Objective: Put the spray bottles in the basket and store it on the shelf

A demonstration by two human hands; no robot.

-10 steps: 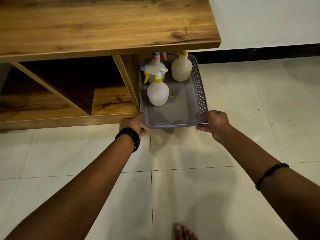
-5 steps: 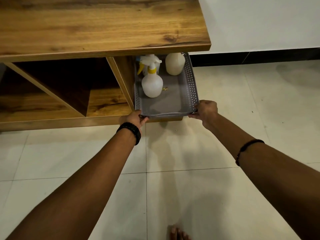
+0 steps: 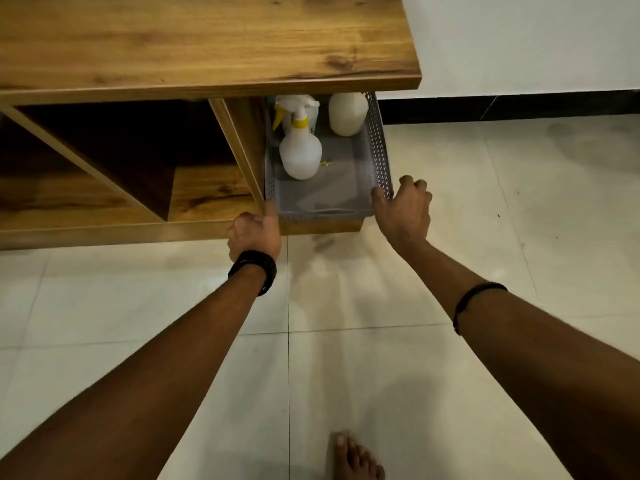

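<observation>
A grey perforated basket (image 3: 379,150) sits in the right-hand bay of the low wooden shelf unit (image 3: 207,39), under its top board. Inside stand three white spray bottles: one with a yellow collar (image 3: 300,154) in front, a second (image 3: 298,107) partly hidden behind it, and a third (image 3: 348,114) at the back right with its head hidden by the board. My left hand (image 3: 254,233) grips the basket's front left corner, thumb up against it. My right hand (image 3: 403,209) wraps the front right corner, fingers over the side wall.
The unit's left bays (image 3: 114,157) are dark and hold nothing visible, split by a slanted divider (image 3: 242,150). Pale floor tiles (image 3: 346,341) spread in front. My bare foot (image 3: 356,459) shows at the bottom edge. A white wall with a dark skirting (image 3: 502,103) runs at the right.
The basket has gone from sticking out in front of the unit to lying further in under the top board. Both hands moved forward with it, staying at its front corners.
</observation>
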